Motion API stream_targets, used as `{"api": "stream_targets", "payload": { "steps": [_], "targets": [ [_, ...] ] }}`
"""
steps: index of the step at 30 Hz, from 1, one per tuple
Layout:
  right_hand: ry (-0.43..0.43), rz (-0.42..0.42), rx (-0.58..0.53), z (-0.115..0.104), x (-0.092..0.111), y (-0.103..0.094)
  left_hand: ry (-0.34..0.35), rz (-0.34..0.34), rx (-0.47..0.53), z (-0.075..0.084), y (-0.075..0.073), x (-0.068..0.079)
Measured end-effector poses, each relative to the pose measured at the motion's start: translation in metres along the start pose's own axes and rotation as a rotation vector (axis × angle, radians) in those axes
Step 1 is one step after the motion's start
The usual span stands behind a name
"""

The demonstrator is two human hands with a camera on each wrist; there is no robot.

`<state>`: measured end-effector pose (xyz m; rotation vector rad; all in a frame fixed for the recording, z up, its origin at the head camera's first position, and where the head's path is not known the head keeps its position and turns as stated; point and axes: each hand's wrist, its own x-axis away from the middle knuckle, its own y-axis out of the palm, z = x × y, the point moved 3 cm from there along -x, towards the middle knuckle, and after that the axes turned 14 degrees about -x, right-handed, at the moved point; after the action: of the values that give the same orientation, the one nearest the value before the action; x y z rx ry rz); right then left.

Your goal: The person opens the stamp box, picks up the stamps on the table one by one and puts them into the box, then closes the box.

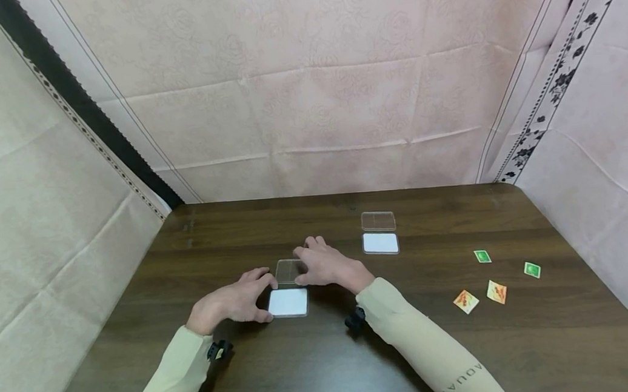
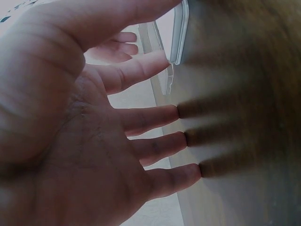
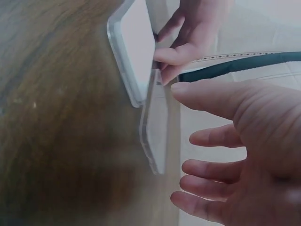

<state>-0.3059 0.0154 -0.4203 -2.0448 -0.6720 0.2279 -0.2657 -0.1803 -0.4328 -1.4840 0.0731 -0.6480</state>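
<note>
Two clear plastic boxes lie on the brown tabletop (image 1: pixel 326 365), each opened out with its lid away from the person. The near box (image 3: pixel 120 63) sits between the two hands; a flat white layer (image 1: pixel 288 303) fills its base almost to the walls, and whether it is one sheet or a stack cannot be told. Its see-through lid (image 1: pixel 285 273) holds nothing visible and lies just behind the base.

The left hand (image 1: pixel 234 300) is at the base's left side, fingers spread and grasping nothing: the index fingertip touches a corner of the box, the thumb reaches along its edge, and the other fingertips rest on the tabletop. The right hand (image 1: pixel 325 267) is at the lid's right side, its fingers loose and apart, with the thumb close to the lid's edge; whether it touches is unclear.

The far box (image 1: pixel 380 254), behind and to the right, also carries a white layer (image 1: pixel 380 243) in its base, with its clear lid (image 1: pixel 378 220) folded back. Farther right lie four small cards outside both boxes: two green cards (image 1: pixel 482 256) and, nearer the person, two orange cards (image 1: pixel 466 301).
</note>
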Motion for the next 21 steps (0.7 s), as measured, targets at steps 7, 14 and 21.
{"api": "stream_targets", "payload": {
  "steps": [7, 14, 21],
  "targets": [
    [-0.026, -0.005, 0.036, -0.003, 0.013, -0.012, -0.020, -0.003, 0.006, 0.000, 0.000, 0.002],
    [-0.028, 0.004, 0.061, 0.002, 0.026, -0.023, -0.008, 0.004, 0.014, 0.000, 0.003, 0.000],
    [-0.037, 0.008, 0.050, 0.006, 0.040, -0.031, -0.012, 0.005, 0.005, 0.000, 0.002, 0.001]
  ]
}}
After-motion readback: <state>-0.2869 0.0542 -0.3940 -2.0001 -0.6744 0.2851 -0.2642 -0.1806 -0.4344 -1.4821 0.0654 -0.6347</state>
